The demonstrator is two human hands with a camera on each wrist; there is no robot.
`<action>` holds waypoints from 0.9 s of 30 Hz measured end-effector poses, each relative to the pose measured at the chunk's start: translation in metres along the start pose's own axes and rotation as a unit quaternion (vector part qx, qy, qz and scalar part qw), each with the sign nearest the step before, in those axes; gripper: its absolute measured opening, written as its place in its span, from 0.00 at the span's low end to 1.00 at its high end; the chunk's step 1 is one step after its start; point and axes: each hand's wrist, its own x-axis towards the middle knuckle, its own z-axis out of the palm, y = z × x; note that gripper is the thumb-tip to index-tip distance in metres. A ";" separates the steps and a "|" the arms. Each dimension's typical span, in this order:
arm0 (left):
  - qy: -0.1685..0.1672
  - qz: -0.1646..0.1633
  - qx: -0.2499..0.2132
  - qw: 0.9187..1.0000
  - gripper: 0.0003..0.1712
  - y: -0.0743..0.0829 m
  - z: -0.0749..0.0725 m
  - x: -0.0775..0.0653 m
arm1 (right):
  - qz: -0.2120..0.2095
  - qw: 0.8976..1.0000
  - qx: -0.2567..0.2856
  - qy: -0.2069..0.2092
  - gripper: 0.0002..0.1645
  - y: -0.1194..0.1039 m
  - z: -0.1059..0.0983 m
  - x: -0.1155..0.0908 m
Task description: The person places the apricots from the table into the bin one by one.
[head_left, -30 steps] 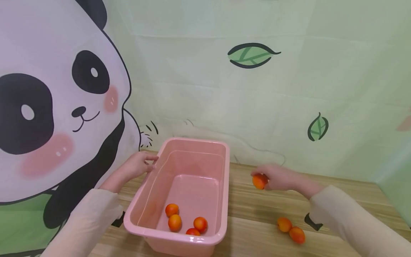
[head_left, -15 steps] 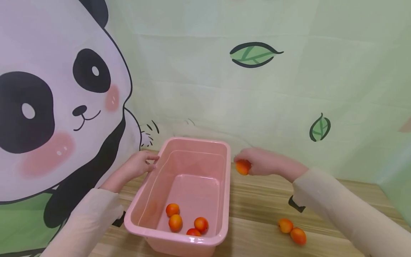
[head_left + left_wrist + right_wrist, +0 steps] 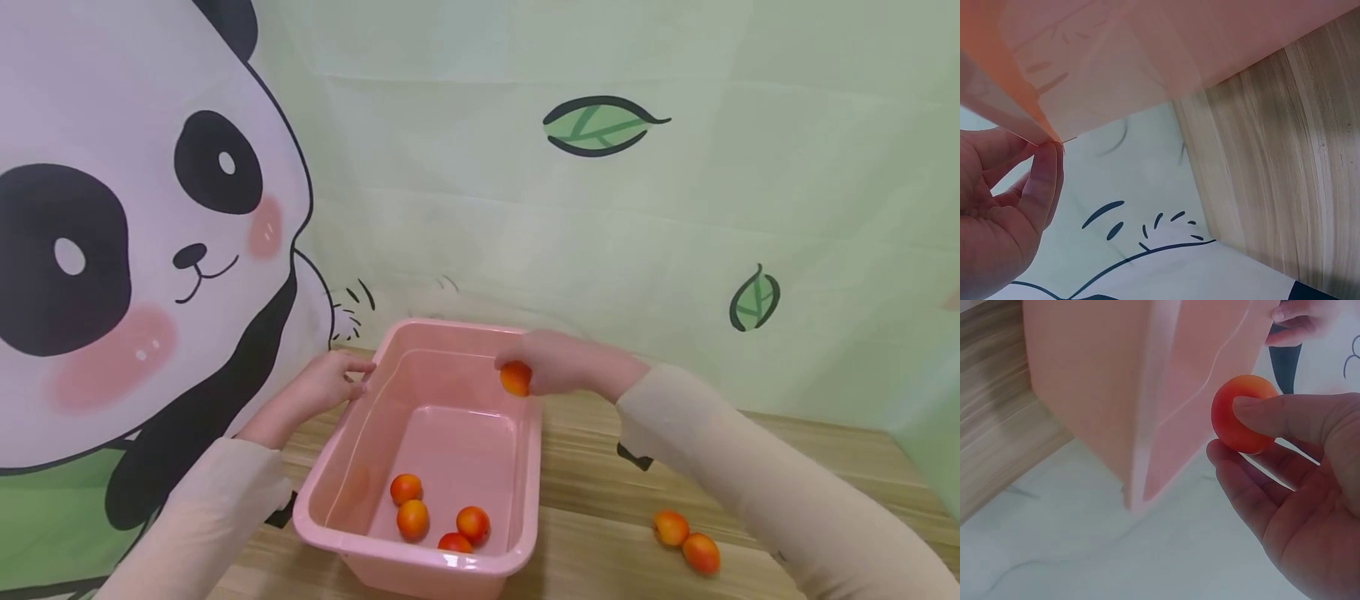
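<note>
In the head view a pink plastic basin (image 3: 450,550) stands on the table, with several small orange-red fruits (image 3: 412,520) on its floor near the front. My left hand (image 3: 324,390) pinches the basin's left rim between thumb and fingers; the left wrist view shows the rim caught at the fingertips of that hand (image 3: 1007,206). Over the far right corner of the basin, my right hand (image 3: 551,363) holds a smooth, round orange-red fruit (image 3: 516,378). Seen from the right wrist, thumb and fingers grip this fruit (image 3: 1244,419) beside the basin's rim (image 3: 1147,425).
Two more orange-red fruits (image 3: 686,542) lie together on the wood-grain table (image 3: 600,542), right of the basin and near my right forearm. Behind the table hangs a pale green cloth (image 3: 450,167) printed with leaves and a large panda (image 3: 225,250).
My right hand has carried its fruit leftward and slightly up, from above the table to over the basin's right rim. The left hand has stayed at the left rim.
</note>
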 end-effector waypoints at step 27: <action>0.001 -0.004 -0.009 1.000 0.21 0.002 -0.001 -0.002 | 0.176 0.940 0.291 -0.012 0.03 -0.052 0.023 0.049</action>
